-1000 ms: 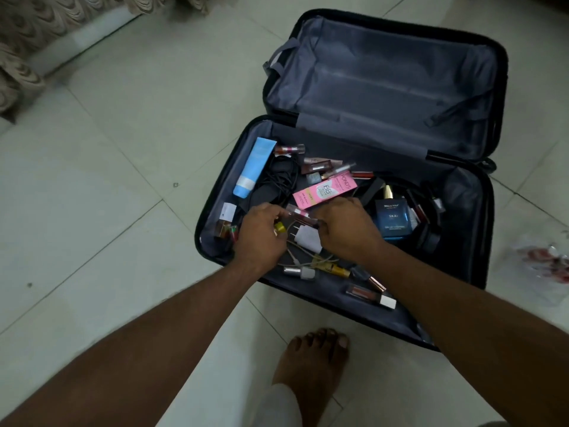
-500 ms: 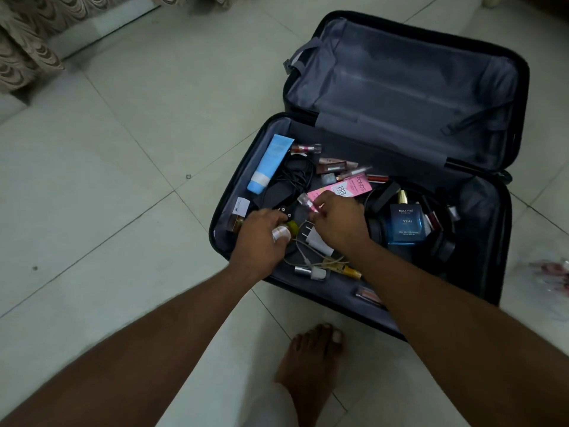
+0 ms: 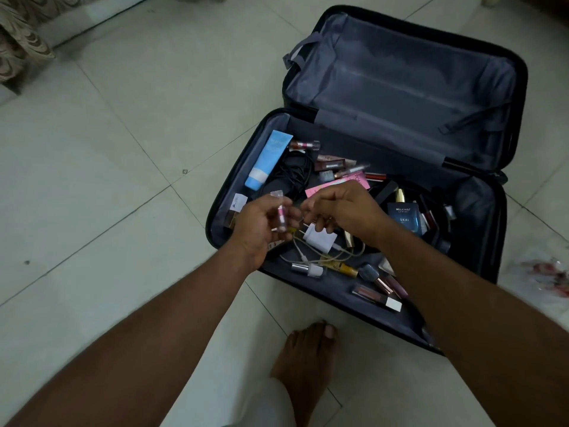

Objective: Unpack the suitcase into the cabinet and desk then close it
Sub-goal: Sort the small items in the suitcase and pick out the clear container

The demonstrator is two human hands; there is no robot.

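A black suitcase (image 3: 216,221) lies open on the tiled floor, its grey-lined lid (image 3: 400,72) flat behind it. The near half holds a blue tube (image 3: 267,160), black cables (image 3: 295,172), a pink box (image 3: 332,184), a blue perfume box (image 3: 404,220), a white charger (image 3: 320,239) with its cord, and several small lip-gloss tubes (image 3: 377,298). My left hand (image 3: 261,229) hovers over the left part and grips a small pink tube (image 3: 280,214) with a clear cap. My right hand (image 3: 345,208) hangs just right of it, fingers loosely curled, nothing visible in them.
My bare foot (image 3: 308,355) stands on the tiles just in front of the suitcase. A clear plastic bag with reddish items (image 3: 548,275) lies on the floor at the right edge. Patterned fabric (image 3: 18,47) hangs at the top left corner.
The pink tube that my right hand lifted out has passed into my left hand. Both hands have risen a little above the contents and the right fingers have let go.
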